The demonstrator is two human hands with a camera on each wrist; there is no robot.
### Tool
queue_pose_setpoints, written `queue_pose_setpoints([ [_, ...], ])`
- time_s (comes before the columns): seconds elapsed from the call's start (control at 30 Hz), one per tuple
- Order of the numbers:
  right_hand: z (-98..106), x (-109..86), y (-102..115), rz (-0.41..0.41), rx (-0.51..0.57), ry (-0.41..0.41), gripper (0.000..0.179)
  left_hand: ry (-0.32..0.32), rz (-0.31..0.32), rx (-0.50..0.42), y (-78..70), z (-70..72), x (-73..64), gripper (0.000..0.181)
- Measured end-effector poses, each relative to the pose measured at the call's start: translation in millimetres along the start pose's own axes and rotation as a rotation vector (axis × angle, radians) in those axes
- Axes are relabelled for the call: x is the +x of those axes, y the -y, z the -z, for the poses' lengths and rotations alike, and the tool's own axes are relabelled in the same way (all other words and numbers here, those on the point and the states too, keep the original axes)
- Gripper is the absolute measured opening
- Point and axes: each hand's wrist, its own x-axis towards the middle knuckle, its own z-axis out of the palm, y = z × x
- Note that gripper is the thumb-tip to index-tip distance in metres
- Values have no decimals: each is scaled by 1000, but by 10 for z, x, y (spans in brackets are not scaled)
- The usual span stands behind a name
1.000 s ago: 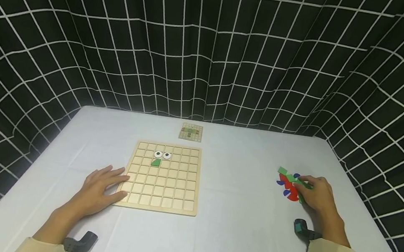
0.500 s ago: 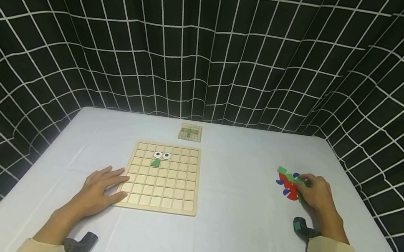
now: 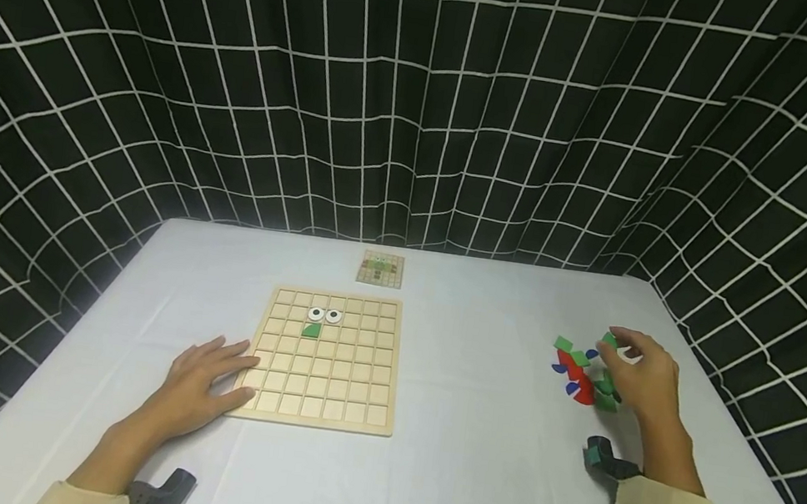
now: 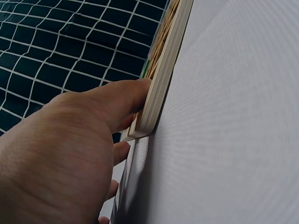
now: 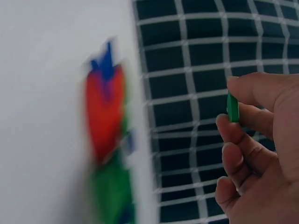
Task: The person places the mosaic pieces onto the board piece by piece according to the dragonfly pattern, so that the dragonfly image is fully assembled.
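Note:
A wooden grid board lies on the white table, and my left hand rests on its lower left edge with fingers spread. In the left wrist view, the thumb touches the rim of the board. Two round eye pieces sit side by side on the board, with a green piece just below them. My right hand pinches a green tile between thumb and fingertips, raised above a pile of red pieces, blue and green ones. Part of that pile is hidden behind the hand.
Behind the board lies a small card with a printed grid and coloured figure. A dark curtain with white grid lines surrounds the table's back and sides. Both wrists carry dark camera mounts.
My right hand has lifted from the pile with the green tile pinched in it, moving slightly up and away. My left hand stays on the board.

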Motion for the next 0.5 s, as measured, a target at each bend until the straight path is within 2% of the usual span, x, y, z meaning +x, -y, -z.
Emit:
queue_pose_setpoints([
  [0.2, 150, -144, 561, 200, 24, -94, 34, 2, 10, 6, -7, -4, 0, 50],
  [0.37, 210, -285, 983, 386, 121, -166, 29, -2, -3, 5, 3, 0, 10, 49],
  [0.5, 222, -363, 1243, 522, 211, -173, 30, 0, -1, 2, 13, -2, 3, 49],
])
